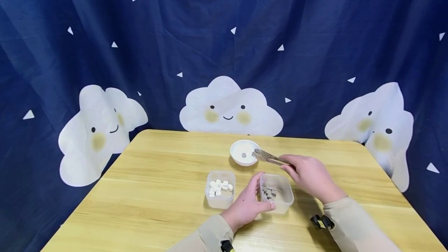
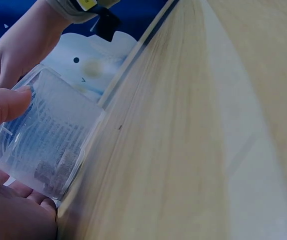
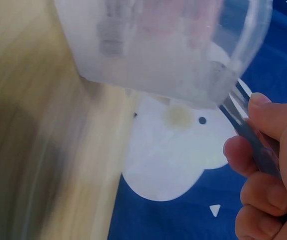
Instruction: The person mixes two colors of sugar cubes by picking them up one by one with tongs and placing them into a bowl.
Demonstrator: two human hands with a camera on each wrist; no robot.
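Note:
My right hand (image 1: 312, 176) grips a pair of metal tongs (image 1: 273, 158) with perforated tips, thumb on one side and fingers curled on the other. The tips reach over the right rim of a white bowl (image 1: 236, 160); I cannot tell whether they pinch anything. One grey cube (image 1: 244, 154) lies inside the bowl. My left hand (image 1: 246, 204) holds a clear plastic container (image 1: 287, 197), its thumb at the front and its fingers along the left side. Several grey cubes (image 1: 268, 193) sit at that container's left, also visible through its wall in the left wrist view.
Left of my left hand stands a second clear container (image 1: 218, 203) with several white cubes (image 1: 219, 187). Everything is on a light wooden table (image 1: 157, 189). Behind its far edge hangs a dark blue curtain (image 1: 217, 46) with clouds and small white triangles.

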